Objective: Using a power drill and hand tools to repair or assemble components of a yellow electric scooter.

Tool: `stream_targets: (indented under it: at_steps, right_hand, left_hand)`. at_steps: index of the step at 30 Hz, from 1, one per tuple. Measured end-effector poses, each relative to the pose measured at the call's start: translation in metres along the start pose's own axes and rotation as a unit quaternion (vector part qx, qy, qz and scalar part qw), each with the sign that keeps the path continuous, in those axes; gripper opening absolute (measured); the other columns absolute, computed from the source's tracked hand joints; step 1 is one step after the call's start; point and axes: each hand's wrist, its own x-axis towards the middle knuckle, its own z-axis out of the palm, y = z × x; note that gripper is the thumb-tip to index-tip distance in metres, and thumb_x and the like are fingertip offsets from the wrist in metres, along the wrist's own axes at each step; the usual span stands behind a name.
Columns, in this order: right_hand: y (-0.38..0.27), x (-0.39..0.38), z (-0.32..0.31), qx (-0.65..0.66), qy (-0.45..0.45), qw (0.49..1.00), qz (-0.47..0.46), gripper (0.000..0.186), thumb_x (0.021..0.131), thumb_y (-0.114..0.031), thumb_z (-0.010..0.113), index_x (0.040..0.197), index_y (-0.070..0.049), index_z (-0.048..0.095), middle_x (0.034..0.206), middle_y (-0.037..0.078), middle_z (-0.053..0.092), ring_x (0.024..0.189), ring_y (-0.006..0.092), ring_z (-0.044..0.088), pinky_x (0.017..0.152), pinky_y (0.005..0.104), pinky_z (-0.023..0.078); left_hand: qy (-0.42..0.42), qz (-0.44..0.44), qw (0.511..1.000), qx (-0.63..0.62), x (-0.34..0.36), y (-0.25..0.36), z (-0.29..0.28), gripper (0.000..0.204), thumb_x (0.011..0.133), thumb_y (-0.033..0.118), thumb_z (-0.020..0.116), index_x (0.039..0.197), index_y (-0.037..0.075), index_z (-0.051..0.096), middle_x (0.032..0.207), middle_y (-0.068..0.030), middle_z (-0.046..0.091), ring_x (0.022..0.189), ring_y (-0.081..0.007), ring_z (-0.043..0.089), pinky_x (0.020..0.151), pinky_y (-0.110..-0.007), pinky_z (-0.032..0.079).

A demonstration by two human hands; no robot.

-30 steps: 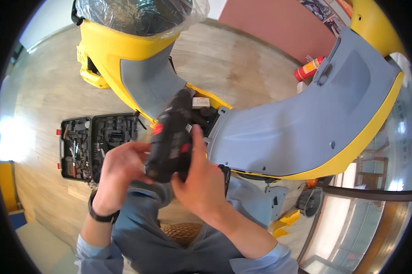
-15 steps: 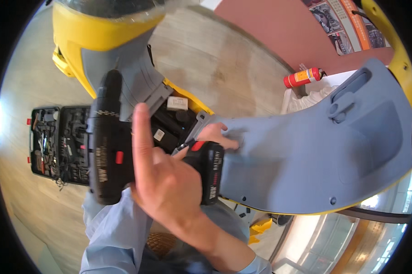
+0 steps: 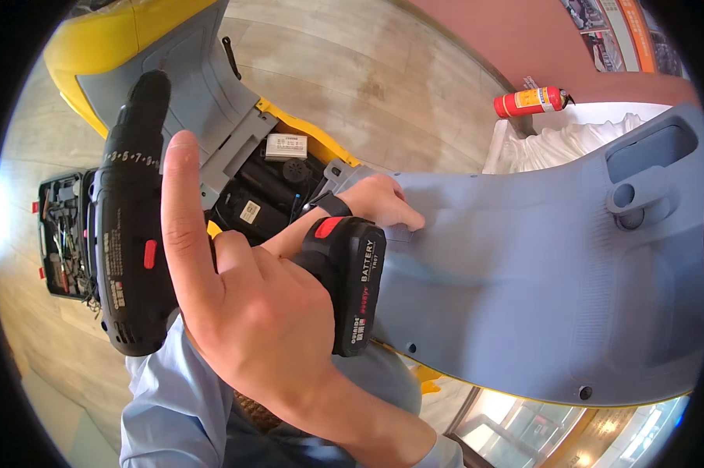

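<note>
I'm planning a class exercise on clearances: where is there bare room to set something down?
Bare: the gray panel between the left grip and the molded recess, though it curves; and the wood floor between the yellow trim and the fire extinguisher. Crowded: the open compartment, with a white box and black parts, and the tool case.

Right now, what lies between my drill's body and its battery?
In the head view, your right hand lies between the drill body and battery; your left forearm shows behind it.

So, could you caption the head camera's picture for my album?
Right hand holding a black cordless drill, left hand at a grey panel, open tool case at far left.
</note>
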Motion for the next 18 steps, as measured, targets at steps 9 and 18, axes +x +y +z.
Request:
stream_targets:
  at_steps: [9, 18]
  right_hand:
    - [0.003, -0.001, 0.005, -0.015, -0.004, 1.0, 0.006, 0.07, 0.08, -0.015, 0.061, 0.145, -0.004, 0.037, 0.055, -0.001, 0.044, 0.044, 0.0087, 0.048, 0.044, 0.0215, 0.043]
    - [0.001, 0.001, -0.006, -0.03, 0.006, 0.999, 0.009, 0.073, 0.076, -0.01, 0.061, 0.145, -0.005, 0.038, 0.056, 0.0, 0.044, 0.044, 0.0084, 0.047, 0.043, 0.0216, 0.042]
  left_hand:
    - [-0.05, -0.021, 0.998, -0.017, -0.004, 0.013, -0.005, 0.047, 0.053, 0.029, 0.076, 0.091, 0.003, 0.066, 0.09, -0.0069, 0.063, 0.081, -0.0187, 0.058, 0.069, -0.031, 0.048]
    - [-0.02, -0.015, 0.999, -0.045, -0.011, 0.032, 0.014, 0.038, 0.057, 0.018, 0.071, 0.088, 0.0, 0.06, 0.081, -0.0075, 0.058, 0.078, -0.018, 0.054, 0.062, -0.029, 0.044]
